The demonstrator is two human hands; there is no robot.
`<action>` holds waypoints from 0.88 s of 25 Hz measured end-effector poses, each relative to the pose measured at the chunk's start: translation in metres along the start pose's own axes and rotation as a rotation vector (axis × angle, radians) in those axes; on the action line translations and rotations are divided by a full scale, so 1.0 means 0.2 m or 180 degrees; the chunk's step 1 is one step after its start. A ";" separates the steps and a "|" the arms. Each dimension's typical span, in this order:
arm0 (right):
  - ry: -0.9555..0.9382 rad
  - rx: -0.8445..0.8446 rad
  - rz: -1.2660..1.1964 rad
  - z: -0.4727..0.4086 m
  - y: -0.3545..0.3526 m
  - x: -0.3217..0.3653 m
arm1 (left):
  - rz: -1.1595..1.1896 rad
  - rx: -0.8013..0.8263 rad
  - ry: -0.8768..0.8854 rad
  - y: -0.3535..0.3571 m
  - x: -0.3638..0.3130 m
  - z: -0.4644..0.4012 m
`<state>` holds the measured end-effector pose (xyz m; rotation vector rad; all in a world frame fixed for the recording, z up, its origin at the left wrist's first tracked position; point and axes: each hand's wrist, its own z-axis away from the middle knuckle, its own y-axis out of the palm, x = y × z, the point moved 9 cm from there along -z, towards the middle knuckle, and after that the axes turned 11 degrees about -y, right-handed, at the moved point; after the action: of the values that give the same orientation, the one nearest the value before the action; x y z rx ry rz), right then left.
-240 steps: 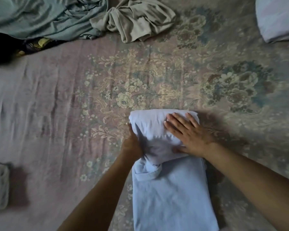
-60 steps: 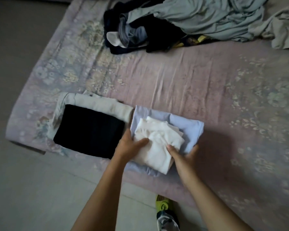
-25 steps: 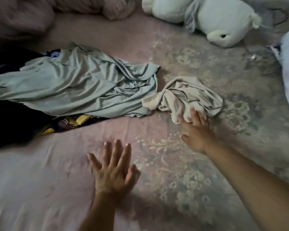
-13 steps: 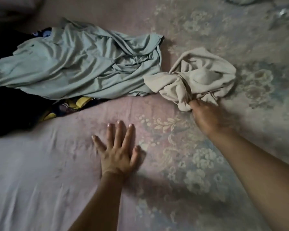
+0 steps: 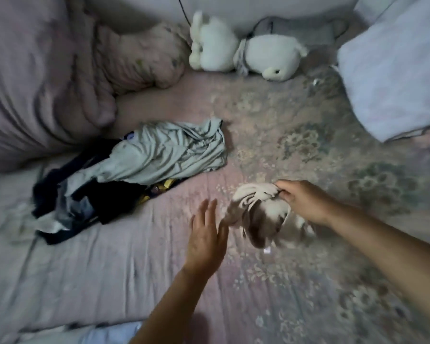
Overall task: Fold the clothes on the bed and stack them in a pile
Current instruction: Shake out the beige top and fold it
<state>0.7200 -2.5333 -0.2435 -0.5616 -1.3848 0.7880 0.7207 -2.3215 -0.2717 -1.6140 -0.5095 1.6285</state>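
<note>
Beige garment (image 5: pixel 263 219), blurred, pulled nearer in right hand (image 5: pixel 305 202) grip; left hand (image 5: pixel 206 239) flat-fingered.

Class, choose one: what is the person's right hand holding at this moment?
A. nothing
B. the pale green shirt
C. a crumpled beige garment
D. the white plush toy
C: the right hand pinches the bunched beige garment at its top, lifting it beside the open left hand.
</note>
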 end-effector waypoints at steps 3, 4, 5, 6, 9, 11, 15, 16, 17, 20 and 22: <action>-0.0067 -0.0229 -0.0369 0.18 -0.38 0.43 | 0.0449 0.0026 0.0450 -0.50 -0.48 0.20; -0.0117 -0.0272 -0.0478 0.25 -0.50 0.59 | 0.0506 0.0010 0.0617 -0.67 -0.64 0.29; -0.0197 -0.0307 -0.0545 0.33 -0.61 0.75 | 0.0495 -0.0057 0.0843 -0.83 -0.78 0.38; -0.0272 -0.0339 -0.0600 0.40 -0.71 0.90 | 0.0478 -0.0144 0.1102 -0.96 -0.92 0.47; -0.0540 -0.0410 -0.0678 0.61 -1.00 1.32 | 0.0530 -0.0534 0.1855 -1.34 -1.22 0.70; -0.0766 -0.0369 -0.0594 0.71 -1.19 1.58 | 0.0589 -0.0831 0.2121 -1.57 -1.40 0.74; -0.1047 -0.0320 -0.0335 0.88 -1.53 1.95 | 0.0516 -0.0636 0.1851 -1.85 -1.72 0.76; -0.1021 -0.0395 -0.0357 0.91 -1.61 2.00 | 0.0543 -0.0749 0.1891 -1.91 -1.78 0.78; -0.0970 -0.0466 -0.0441 0.93 -1.68 2.03 | 0.0600 -0.0935 0.1959 -2.00 -1.84 0.80; -0.0611 -0.0744 -0.0621 0.95 -1.85 1.99 | 0.0824 -0.1241 0.1844 -2.20 -1.98 0.82; -0.0425 -0.0885 -0.0374 0.98 -1.92 1.95 | 0.1004 -0.1180 0.1720 -2.30 -2.06 0.83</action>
<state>0.5894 -2.4967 0.3224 -0.6446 -1.6495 0.5492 0.6297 -2.3061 0.3607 -2.4102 -0.2882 1.2679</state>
